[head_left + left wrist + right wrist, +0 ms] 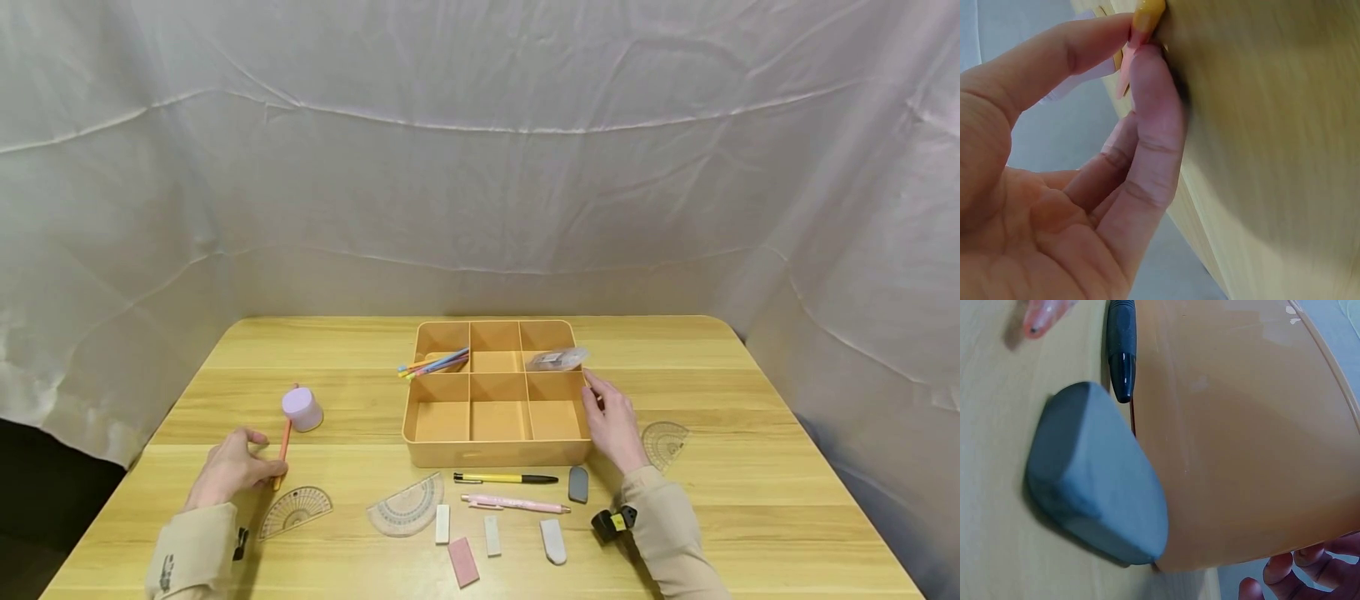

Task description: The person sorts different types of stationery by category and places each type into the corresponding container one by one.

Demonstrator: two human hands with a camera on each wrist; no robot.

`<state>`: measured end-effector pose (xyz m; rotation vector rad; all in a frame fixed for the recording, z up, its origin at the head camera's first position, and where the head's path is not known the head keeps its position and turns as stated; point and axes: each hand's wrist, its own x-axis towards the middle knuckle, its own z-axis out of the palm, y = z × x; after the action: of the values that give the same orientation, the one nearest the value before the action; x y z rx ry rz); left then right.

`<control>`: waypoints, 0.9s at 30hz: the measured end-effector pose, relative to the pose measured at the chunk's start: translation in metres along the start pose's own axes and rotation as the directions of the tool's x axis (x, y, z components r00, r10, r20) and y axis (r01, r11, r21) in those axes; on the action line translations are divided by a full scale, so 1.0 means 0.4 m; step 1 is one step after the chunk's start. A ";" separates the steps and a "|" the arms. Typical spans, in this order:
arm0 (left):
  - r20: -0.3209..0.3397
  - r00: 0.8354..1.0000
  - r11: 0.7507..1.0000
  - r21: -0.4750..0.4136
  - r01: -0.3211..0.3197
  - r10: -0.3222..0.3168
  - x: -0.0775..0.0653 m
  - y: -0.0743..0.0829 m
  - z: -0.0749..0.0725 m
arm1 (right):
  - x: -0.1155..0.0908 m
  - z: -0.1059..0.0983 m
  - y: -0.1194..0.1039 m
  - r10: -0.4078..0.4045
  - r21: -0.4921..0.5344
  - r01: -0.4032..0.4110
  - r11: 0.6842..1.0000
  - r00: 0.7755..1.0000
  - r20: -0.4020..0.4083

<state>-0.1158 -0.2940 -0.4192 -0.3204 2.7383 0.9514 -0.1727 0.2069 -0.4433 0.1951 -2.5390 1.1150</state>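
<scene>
My left hand (234, 468) is at the left of the table, thumb and index finger pinching the yellow end of a slim orange pen-like stick (286, 440). Its far part passes by a small lilac-topped tub (302, 408). In the left wrist view the yellow tip (1149, 14) shows between the fingertips. My right hand (613, 421) touches the right side of a tan box (498, 454) with six compartments. The right wrist view shows those fingers (1279, 569) against the box's outer wall. Several thin coloured sticks (442, 363) lie in the back-left compartment, a clear packet (558, 359) in the back-right one.
Before the box lie a yellow pen (495, 478), a pink pen (517, 503), a dark grey eraser (578, 484), white erasers (442, 525) and a pink eraser (463, 562). Clear protractors (408, 507) lie on both sides. Pale cloth hangs around the table.
</scene>
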 end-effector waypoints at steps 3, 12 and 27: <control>-0.004 1.000 1.000 0.001 0.007 -0.007 0.000 0.001 0.000 | 0.000 0.000 0.000 -0.005 0.000 0.005 1.000 1.000 -0.005; -0.016 1.000 0.999 -0.054 0.001 -0.002 -0.004 0.001 0.003 | 0.001 0.003 0.000 -0.026 -0.005 0.026 1.000 0.999 -0.022; -0.064 0.997 0.992 -0.113 -0.059 0.052 -0.007 -0.005 0.011 | 0.002 0.000 -0.002 0.006 -0.004 -0.006 1.000 1.000 0.003</control>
<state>-0.1118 -0.2924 -0.4228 -0.2987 2.7664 1.1355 -0.1733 0.2065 -0.4424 0.1890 -2.5457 1.1129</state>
